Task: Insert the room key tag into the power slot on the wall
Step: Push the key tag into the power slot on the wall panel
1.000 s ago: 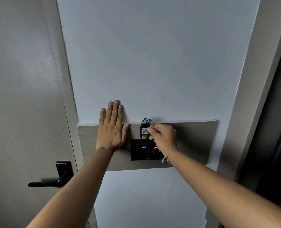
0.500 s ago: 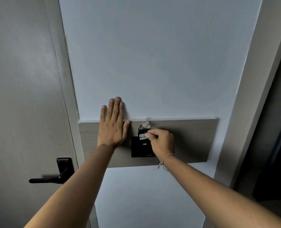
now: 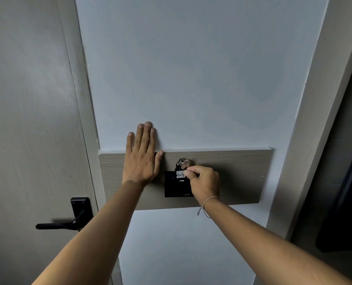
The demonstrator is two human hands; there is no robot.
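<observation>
A black power slot unit [image 3: 174, 189] is mounted on a wood-grain panel [image 3: 232, 173] on the wall. The black key tag [image 3: 179, 173] with a white "407" label stands upright with its lower part against the top of the unit; how deep it sits in the slot I cannot tell. A metal key and ring [image 3: 184, 162] hang at its top. My right hand [image 3: 205, 183] pinches the tag from the right. My left hand [image 3: 142, 157] lies flat on the wall and panel just left of the unit, fingers spread upward.
A grey door stands at the left with a black lever handle [image 3: 68, 222]. A pale door frame [image 3: 315, 120] runs up the right side, with a dark opening beyond it. White wall lies above and below the panel.
My right hand has lowered the key tag from above the panel's top edge down onto the black unit. The left hand has stayed flat on the wall.
</observation>
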